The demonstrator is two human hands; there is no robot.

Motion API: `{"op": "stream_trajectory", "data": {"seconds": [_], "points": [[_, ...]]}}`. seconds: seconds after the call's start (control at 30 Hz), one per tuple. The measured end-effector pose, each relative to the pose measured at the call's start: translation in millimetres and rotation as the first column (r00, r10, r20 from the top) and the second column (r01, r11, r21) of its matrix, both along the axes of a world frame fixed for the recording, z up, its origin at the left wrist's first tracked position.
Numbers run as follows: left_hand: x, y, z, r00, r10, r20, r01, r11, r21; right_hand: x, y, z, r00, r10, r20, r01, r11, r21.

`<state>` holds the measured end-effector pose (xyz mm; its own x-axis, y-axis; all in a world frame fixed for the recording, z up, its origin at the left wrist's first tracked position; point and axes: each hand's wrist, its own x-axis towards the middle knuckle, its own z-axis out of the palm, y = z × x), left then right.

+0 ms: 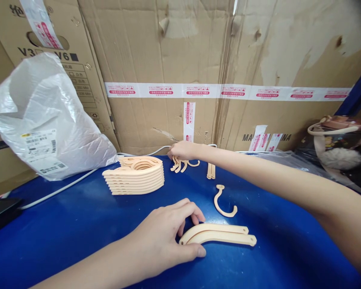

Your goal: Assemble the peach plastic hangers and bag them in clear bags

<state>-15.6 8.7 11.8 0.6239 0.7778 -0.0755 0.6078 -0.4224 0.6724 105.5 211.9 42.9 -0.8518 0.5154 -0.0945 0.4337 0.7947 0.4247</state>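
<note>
My left hand (168, 233) rests around the curved end of two beige plastic hanger arms (225, 233), which lie side by side on the blue table. Its thumb and fingers are apart, on either side of the arms. Just beyond them lies a single beige hanger hook (219, 202). My right hand (183, 150) reaches across to a small group of similar hooks (182, 165) near the back; its fingertips are mostly hidden, so any grip on a hook is unclear. Right of these hooks lie more straight beige pieces (211, 170). A neat stack of folded hangers (135, 176) stands at the left.
Large cardboard boxes (156, 52) form a wall behind the blue table (87, 233). A white plastic mailing bag (48, 116) leans at the left, with a white cable (60, 188) below it. A black object (1, 214) sits at the left edge, and a bag with a pompom (341, 158) at the right.
</note>
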Motion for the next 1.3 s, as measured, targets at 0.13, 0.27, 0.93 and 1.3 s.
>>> {"op": "stream_trajectory", "data": {"seconds": [0.13, 0.27, 0.93, 1.3], "points": [[-1, 0, 0.7, 1.0, 0.005, 0.002, -0.005, 1.0, 0.003, 0, -2, 4, 1.0, -0.006, 0.022, 0.006, 1.0, 0.024], [0, 1, 1.2, 1.0, 0.004, -0.001, -0.004, 1.0, -0.006, 2, -3, 14, 1.0, -0.01, 0.015, 0.01, 0.999, 0.031], [3, 1, 0.8, 1.0, -0.007, -0.008, 0.007, 1.0, -0.013, 30, 5, 47, 0.943, -0.014, -0.334, -0.042, 0.986, -0.16], [2, 0, 3.8, 0.999, -0.026, -0.027, 0.026, 1.0, 0.008, 63, -23, 44, 0.867, -0.2, -0.456, -0.131, 0.792, -0.596]]}}
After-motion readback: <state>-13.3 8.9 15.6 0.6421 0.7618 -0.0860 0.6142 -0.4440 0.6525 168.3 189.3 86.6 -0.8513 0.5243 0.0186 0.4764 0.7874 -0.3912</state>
